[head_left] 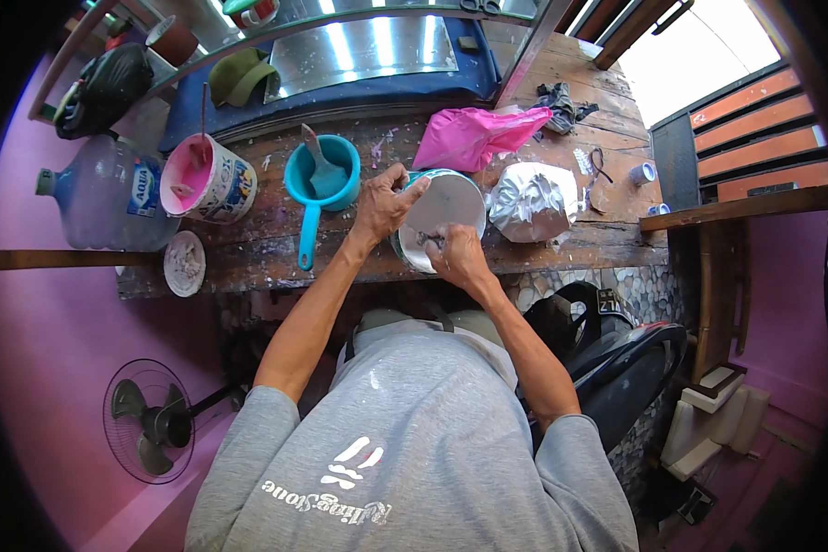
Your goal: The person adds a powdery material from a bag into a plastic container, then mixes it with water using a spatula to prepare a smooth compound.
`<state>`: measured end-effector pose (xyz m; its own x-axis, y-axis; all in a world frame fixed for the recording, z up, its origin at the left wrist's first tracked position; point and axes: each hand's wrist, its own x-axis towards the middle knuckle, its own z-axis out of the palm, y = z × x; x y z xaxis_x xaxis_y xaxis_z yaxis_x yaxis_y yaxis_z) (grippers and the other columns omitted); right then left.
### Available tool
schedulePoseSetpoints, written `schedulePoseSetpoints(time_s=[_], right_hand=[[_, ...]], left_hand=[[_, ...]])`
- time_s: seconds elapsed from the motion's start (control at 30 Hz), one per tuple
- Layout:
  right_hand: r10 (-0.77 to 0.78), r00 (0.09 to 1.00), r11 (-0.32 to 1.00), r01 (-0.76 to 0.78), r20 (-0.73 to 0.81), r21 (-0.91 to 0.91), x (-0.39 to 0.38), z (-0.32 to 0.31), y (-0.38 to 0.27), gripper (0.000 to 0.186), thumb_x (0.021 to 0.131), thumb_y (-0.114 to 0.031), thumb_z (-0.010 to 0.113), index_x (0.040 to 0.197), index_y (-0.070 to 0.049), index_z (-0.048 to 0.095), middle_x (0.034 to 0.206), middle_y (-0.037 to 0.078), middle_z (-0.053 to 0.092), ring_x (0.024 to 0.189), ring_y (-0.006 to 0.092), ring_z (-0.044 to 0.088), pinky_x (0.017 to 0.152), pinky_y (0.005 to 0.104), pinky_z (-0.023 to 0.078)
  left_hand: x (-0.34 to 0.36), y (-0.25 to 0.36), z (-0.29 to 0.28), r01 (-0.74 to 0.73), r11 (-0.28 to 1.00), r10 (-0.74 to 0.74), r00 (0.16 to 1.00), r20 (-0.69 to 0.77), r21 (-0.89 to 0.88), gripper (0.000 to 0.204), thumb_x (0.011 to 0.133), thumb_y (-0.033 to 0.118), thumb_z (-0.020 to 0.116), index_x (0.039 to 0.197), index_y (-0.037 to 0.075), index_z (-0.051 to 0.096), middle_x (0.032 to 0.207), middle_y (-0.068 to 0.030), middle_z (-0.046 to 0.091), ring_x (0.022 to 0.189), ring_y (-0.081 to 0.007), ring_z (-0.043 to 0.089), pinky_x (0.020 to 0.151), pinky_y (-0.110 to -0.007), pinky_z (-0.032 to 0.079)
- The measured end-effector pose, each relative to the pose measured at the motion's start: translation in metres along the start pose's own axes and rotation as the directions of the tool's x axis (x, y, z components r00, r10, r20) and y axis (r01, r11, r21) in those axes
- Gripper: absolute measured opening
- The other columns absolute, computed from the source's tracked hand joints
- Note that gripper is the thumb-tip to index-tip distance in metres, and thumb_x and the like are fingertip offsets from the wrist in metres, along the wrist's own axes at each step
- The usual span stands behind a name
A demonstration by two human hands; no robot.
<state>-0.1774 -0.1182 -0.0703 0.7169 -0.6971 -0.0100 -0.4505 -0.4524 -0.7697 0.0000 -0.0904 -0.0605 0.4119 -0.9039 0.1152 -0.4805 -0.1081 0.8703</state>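
A round tub [446,204] with a flat grey top and a white-and-teal side stands tilted at the table's near edge, in front of me. My left hand [385,204] grips its upper left rim, fingers curled and thumb along the edge. Low on the grey surface, my right hand [462,256] is closed in a pinch. Something small and dark shows by its fingertips, too small to name. Left of the tub is a teal dipper [320,175] with a paintbrush [324,170] leaning inside. A crumpled white plastic bundle [534,201] lies to its right.
Behind the tub lies a pink plastic bag [474,138]. To the left stand a white bucket [225,189] with pink paint, a large water jug [110,198] and a round lid [185,263]. A mirror [363,55] lies at the back. A motorcycle [616,359] stands below right.
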Motion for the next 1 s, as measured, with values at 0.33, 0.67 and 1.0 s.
schedulePoseSetpoints(time_s=[0.33, 0.67, 1.0], right_hand=[[0.031, 0.995, 0.925, -0.063, -0.091, -0.375, 0.015, -0.023, 0.025, 0.018, 0.075, -0.014, 0.061, 0.085, 0.001, 0.064, 0.085, 0.022, 0.064, 0.083, 0.0408, 0.062, 0.075, 0.0487, 0.049], [0.000, 0.998, 1.000, 0.000, -0.065, -0.006, 0.031, -0.021, 0.000, 0.015, 0.073, -0.011, 0.061, 0.074, 0.004, 0.064, 0.073, 0.025, 0.062, 0.073, 0.0419, 0.063, 0.071, 0.0477, 0.050], [0.013, 1.000, 0.975, -0.013, -0.002, -0.223, 0.010, -0.010, 0.006, 0.019, 0.071, -0.015, 0.064, 0.078, 0.003, 0.065, 0.080, 0.026, 0.063, 0.079, 0.0424, 0.062, 0.073, 0.0467, 0.051]], left_hand=[[-0.001, 0.001, -0.003, 0.030, 0.999, -0.030, 1.000, 0.002, 0.013, 0.045, 0.083, 0.042, 0.068, 0.070, 0.003, 0.048, 0.058, -0.0097, 0.044, 0.053, -0.0216, 0.043, 0.054, -0.037, 0.040], [-0.002, -0.001, 0.002, -0.023, 0.999, 0.023, 1.000, -0.014, -0.026, 0.044, 0.084, 0.037, 0.069, 0.069, 0.004, 0.044, 0.061, -0.0021, 0.033, 0.058, -0.0114, 0.033, 0.051, -0.031, 0.033], [-0.006, -0.007, -0.004, -0.013, 1.000, 0.012, 0.998, -0.067, -0.022, 0.046, 0.085, 0.039, 0.068, 0.068, 0.004, 0.043, 0.061, -0.0016, 0.033, 0.057, -0.0116, 0.032, 0.050, -0.031, 0.033]])
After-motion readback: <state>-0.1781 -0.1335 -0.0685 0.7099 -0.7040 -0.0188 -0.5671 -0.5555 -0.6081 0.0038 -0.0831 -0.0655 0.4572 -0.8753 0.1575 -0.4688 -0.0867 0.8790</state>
